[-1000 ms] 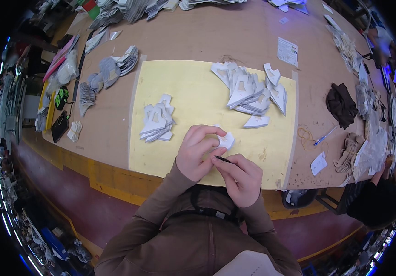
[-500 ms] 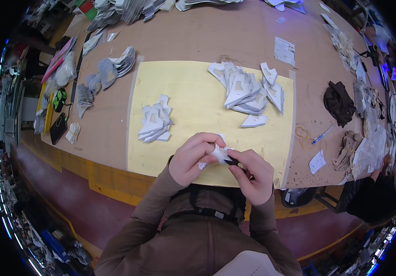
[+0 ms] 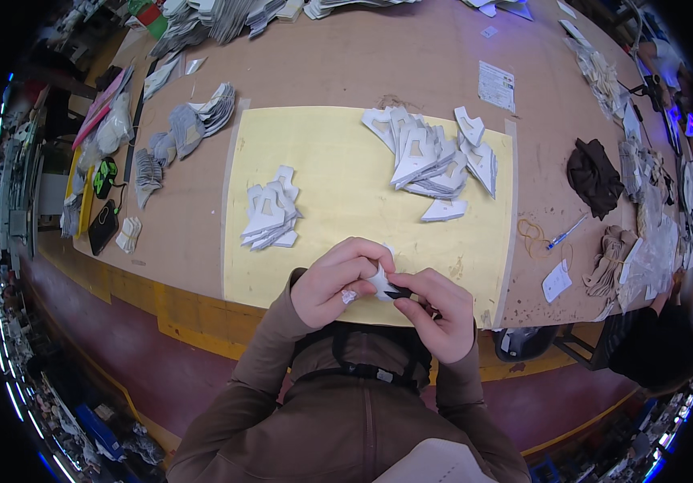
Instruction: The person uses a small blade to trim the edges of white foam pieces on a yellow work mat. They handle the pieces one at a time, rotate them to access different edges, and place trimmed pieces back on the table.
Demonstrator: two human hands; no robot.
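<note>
Near the front edge of the yellow sheet (image 3: 314, 145), my left hand (image 3: 332, 282) is closed on a white cut piece (image 3: 382, 285), bent between its fingers. A small crumpled white bit (image 3: 349, 297) shows at the lower fingers of that hand. My right hand (image 3: 443, 310) pinches a small dark, pointed thing (image 3: 396, 291) against the white piece; most of it is hidden, so its kind does not show. Left of centre lies a small pile of white cut pieces with openings (image 3: 270, 211). A larger pile of like pieces (image 3: 427, 157) lies at the far right of the sheet.
Grey-white stacks (image 3: 187, 129) stand left of the sheet, near a black phone-like device (image 3: 103, 227). On the right lie a dark cloth (image 3: 594, 179), a blue pen-like tool (image 3: 564, 233), a white tag (image 3: 556, 281) and bundled brown pieces (image 3: 610, 262). A person (image 3: 652, 350) is at the right edge.
My left fingers have shifted over the white piece, and the dark thing now lies flatter against it. Both hands have dropped slightly toward me; the piles have not moved.
</note>
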